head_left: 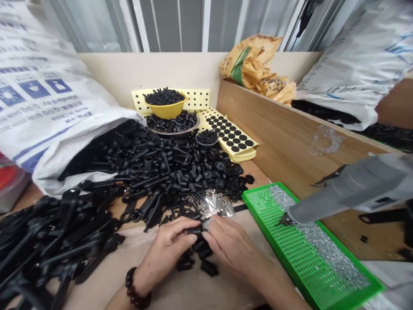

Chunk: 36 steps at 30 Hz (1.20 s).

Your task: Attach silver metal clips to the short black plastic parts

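Note:
My left hand (171,246) pinches a short black plastic cylinder (194,231) between thumb and fingers. Close against it, my right hand (229,243) has its fingers pressed together at the cylinder's right end. A greyish patch shows at the right fingertips; what they hold there is too small to make out. Several more black cylinders (209,268) lie on the table just under and in front of both hands. Beyond the fingertips is a small heap of shiny metal clips (213,204), with dark springs or screws (180,211) to its left.
A large heap of black plastic handles (148,159) spills from a white sack (64,103) at left. Behind stand a yellow bowl (166,111) of black pieces and sheets of black round stickers (232,135). At right, a grey power screwdriver (338,193) overhangs a green tray (284,254) of screws.

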Tool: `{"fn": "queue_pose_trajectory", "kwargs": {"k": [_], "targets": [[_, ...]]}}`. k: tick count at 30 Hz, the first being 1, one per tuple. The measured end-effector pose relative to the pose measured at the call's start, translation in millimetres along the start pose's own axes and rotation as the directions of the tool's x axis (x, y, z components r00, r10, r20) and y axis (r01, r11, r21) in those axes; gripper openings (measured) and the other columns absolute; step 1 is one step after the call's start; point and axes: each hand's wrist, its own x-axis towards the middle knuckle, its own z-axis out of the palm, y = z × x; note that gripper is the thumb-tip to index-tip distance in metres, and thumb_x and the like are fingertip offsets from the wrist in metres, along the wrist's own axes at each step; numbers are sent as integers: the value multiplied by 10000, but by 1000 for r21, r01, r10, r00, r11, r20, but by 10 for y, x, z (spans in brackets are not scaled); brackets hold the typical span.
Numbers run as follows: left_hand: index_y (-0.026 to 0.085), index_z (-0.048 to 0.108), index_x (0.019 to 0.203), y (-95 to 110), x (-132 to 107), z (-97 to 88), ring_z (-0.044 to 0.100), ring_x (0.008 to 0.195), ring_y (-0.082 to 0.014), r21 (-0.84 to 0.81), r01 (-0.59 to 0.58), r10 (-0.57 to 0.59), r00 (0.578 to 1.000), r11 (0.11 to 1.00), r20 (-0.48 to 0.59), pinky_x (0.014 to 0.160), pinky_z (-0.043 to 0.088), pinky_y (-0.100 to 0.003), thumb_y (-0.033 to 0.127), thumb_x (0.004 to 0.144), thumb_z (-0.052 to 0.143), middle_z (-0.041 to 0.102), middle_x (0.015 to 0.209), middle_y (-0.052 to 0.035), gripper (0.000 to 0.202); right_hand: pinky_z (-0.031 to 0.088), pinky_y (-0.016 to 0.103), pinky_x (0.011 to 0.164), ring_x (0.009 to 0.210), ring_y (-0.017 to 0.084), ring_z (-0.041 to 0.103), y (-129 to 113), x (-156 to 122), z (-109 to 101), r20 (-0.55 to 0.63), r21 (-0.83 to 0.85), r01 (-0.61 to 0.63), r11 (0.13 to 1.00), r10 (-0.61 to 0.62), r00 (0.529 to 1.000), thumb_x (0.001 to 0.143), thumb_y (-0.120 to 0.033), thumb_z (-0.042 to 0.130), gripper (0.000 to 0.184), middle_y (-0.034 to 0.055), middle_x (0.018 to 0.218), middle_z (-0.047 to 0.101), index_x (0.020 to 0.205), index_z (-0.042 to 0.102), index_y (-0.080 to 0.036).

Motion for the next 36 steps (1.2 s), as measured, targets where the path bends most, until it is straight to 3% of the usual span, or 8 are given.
{"fn": "queue_pose_trajectory", "kwargs": {"k": [4, 7, 10, 14, 26, 31, 34, 36], "targets": [[191, 697, 917, -10, -37, 25, 590, 645, -153, -80, 62, -64, 998, 995, -18, 588, 501, -249, 239, 762, 575, 679, 830, -48, 203, 424, 328, 687, 746, 190, 522, -9, -59, 30, -7, 50, 25, 998, -25, 1000, 929, -182, 251, 274, 65, 791, 561, 778, 479, -184], [196, 707, 883, 5, -66, 54, 595, 667, -167, -73, 72, -76, 996, 995, -52, 598, 506, -256, 253, 753, 582, 683, 806, -48, 189, 391, 289, 607, 645, 165, 491, -30, -73, 58, -41, 93, -10, 996, 14, 999, 936, -180, 253, 281, 29, 697, 523, 723, 435, -199], [188, 708, 873, 22, -88, 93, 587, 624, -159, -157, 128, -138, 989, 979, -56, 572, 503, -250, 266, 738, 597, 674, 752, -41, 191, 356, 289, 589, 611, 164, 449, -44, -83, 95, -120, 49, -26, 998, 32, 992, 935, -181, 257, 294, 22, 654, 486, 686, 413, -201], [158, 696, 864, 14, -120, 150, 539, 526, -128, -304, 222, -247, 968, 926, -45, 519, 479, -233, 299, 722, 613, 610, 613, -7, 216, 337, 311, 605, 630, 184, 422, -53, -107, 141, -147, -67, 31, 997, -41, 988, 923, -170, 258, 297, 39, 665, 477, 689, 439, -192], [139, 692, 833, 55, -153, 227, 481, 478, -112, -362, 335, -361, 932, 870, -5, 479, 422, -221, 369, 701, 624, 537, 497, 20, 274, 382, 341, 662, 694, 192, 445, -33, -232, 197, -174, -85, 80, 993, -94, 980, 895, -118, 297, 236, 54, 728, 489, 723, 445, -184], [152, 685, 867, 58, -190, 258, 502, 478, -113, -291, 251, -277, 959, 923, -53, 464, 432, -209, 327, 757, 588, 565, 530, 11, 228, 413, 299, 621, 666, 173, 488, -77, -248, 188, -146, 162, 15, 987, 9, 989, 918, -152, 255, 239, 43, 713, 525, 757, 427, -194], [179, 681, 883, 80, -217, 247, 594, 622, -147, -99, 30, -40, 995, 995, -95, 574, 490, -230, 256, 808, 547, 662, 733, -37, 172, 406, 258, 567, 598, 146, 508, -139, -263, 151, -68, 387, -116, 915, 154, 986, 940, -209, 245, 247, 12, 670, 526, 774, 428, -201], [189, 668, 911, 86, -239, 240, 622, 780, -171, 28, -106, 109, 989, 994, -96, 696, 503, -245, 201, 833, 520, 679, 870, -56, 168, 407, 252, 578, 623, 146, 525, -169, -281, 145, -16, 486, -220, 846, 260, 966, 949, -276, 253, 266, 9, 678, 535, 778, 443, -203]]}}
